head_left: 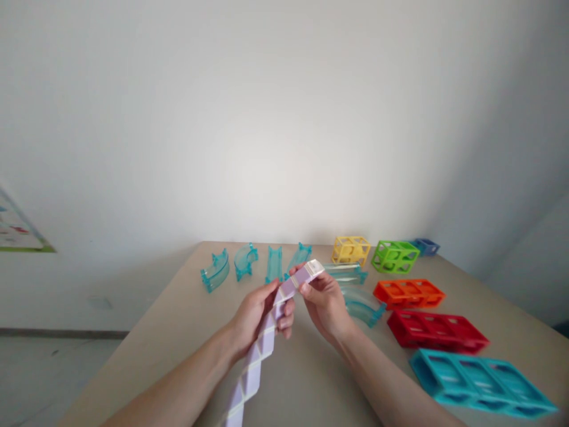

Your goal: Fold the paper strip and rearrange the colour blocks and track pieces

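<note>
A lavender and white snake puzzle [265,339] runs from the bottom edge of the head view up to the middle, its wedge segments making a zigzag edge. My left hand [260,314] is closed around its upper part, with fingertips showing on the right side. Close to the far end, my right hand [323,298] pinches the last segments between thumb and fingers. That end bends to the right and shows a pale tip. The puzzle is held above the table, and its near end is cut off by the frame.
Translucent teal track pieces [274,265] lie along the back of the table [178,332]. On the right stand yellow [351,250], green [395,257], orange [409,293], red [438,331] and blue [482,382] open-frame blocks. A white wall [267,118] rises behind the table.
</note>
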Demonstrator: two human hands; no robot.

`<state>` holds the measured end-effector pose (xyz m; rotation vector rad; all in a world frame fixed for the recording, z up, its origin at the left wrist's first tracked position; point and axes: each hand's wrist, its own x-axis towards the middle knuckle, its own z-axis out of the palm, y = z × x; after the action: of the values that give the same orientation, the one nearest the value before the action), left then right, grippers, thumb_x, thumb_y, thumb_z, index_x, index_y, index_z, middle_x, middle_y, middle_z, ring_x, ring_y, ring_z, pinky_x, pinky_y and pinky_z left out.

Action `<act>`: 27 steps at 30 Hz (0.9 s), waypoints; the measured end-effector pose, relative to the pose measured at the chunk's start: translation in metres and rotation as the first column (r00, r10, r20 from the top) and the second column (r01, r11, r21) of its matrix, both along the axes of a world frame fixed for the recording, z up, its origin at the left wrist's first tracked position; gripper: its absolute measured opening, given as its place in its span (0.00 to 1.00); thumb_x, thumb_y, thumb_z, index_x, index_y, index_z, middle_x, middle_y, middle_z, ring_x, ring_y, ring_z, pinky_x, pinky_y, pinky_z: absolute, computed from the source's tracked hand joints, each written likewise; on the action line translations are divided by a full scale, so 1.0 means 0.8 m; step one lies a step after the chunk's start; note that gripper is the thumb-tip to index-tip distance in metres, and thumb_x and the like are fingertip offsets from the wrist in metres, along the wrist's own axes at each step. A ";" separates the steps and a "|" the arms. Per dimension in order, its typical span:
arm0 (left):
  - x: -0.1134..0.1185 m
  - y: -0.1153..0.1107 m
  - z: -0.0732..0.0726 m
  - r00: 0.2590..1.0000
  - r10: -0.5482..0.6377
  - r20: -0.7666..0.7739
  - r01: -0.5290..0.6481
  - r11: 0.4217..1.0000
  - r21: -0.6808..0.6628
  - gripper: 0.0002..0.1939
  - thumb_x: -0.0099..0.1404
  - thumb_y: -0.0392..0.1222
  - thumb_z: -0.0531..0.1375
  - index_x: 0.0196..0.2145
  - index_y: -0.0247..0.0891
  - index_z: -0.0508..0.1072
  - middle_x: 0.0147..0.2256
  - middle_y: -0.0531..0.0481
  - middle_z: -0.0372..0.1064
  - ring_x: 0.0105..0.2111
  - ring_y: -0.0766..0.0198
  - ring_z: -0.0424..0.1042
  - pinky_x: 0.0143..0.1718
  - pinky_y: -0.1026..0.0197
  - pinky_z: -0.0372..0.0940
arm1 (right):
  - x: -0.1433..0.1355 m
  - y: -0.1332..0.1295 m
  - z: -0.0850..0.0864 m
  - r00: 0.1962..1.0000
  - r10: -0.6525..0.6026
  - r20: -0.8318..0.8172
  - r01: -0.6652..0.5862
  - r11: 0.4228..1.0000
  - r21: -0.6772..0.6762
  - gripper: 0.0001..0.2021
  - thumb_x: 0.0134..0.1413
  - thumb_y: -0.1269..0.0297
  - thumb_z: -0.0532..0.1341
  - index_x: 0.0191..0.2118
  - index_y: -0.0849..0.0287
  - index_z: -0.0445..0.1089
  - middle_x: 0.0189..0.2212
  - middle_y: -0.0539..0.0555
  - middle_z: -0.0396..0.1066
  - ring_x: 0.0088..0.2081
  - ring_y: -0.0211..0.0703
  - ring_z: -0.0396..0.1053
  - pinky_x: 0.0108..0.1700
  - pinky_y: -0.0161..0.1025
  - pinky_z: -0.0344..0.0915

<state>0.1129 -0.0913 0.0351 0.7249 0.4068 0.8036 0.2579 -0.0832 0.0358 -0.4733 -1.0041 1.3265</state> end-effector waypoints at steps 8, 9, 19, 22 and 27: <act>-0.006 -0.002 0.012 0.988 0.152 0.033 -0.150 0.988 -0.045 0.14 0.65 0.36 0.54 0.44 0.27 0.74 0.39 0.38 0.74 0.32 0.59 0.73 0.37 0.53 0.72 | 0.003 0.011 -0.004 0.991 0.001 -0.133 -0.015 0.995 -0.100 0.14 0.47 0.68 0.69 0.41 0.56 0.70 0.33 0.51 0.73 0.25 0.37 0.65 0.28 0.35 0.64; -0.006 -0.002 0.012 0.990 0.140 0.030 -0.139 0.990 -0.023 0.14 0.64 0.34 0.55 0.44 0.27 0.75 0.41 0.37 0.74 0.34 0.59 0.74 0.37 0.53 0.72 | 0.004 0.011 -0.005 0.988 0.006 -0.152 -0.026 0.992 -0.126 0.13 0.48 0.68 0.68 0.41 0.56 0.70 0.30 0.50 0.73 0.24 0.36 0.63 0.26 0.34 0.63; -0.006 -0.001 0.007 0.988 0.133 -0.072 -0.126 0.988 0.089 0.18 0.60 0.32 0.63 0.50 0.35 0.73 0.44 0.41 0.74 0.36 0.59 0.77 0.36 0.60 0.72 | 0.004 0.012 -0.006 0.982 0.034 -0.185 -0.068 0.981 -0.181 0.12 0.47 0.65 0.68 0.39 0.55 0.70 0.33 0.51 0.73 0.24 0.37 0.64 0.27 0.36 0.65; -0.007 0.000 0.006 0.987 0.147 -0.056 -0.143 0.987 0.077 0.18 0.59 0.34 0.64 0.48 0.35 0.73 0.38 0.44 0.75 0.32 0.61 0.76 0.35 0.58 0.72 | 0.003 0.013 -0.008 0.993 0.029 -0.112 -0.046 0.987 -0.153 0.12 0.47 0.63 0.68 0.39 0.57 0.71 0.28 0.51 0.72 0.23 0.37 0.62 0.26 0.36 0.62; -0.003 0.001 0.003 0.960 0.250 -0.126 -0.234 0.964 0.130 0.11 0.60 0.44 0.64 0.34 0.33 0.71 0.26 0.50 0.70 0.20 0.68 0.69 0.22 0.64 0.68 | 0.001 0.012 -0.011 1.000 -0.027 -0.003 0.026 0.996 -0.088 0.11 0.46 0.63 0.69 0.38 0.58 0.73 0.34 0.53 0.74 0.30 0.39 0.65 0.33 0.36 0.61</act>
<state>0.1106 -0.0907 0.0377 0.8521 0.5896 1.0158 0.2591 -0.0739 0.0267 -0.5486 -0.9356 1.3516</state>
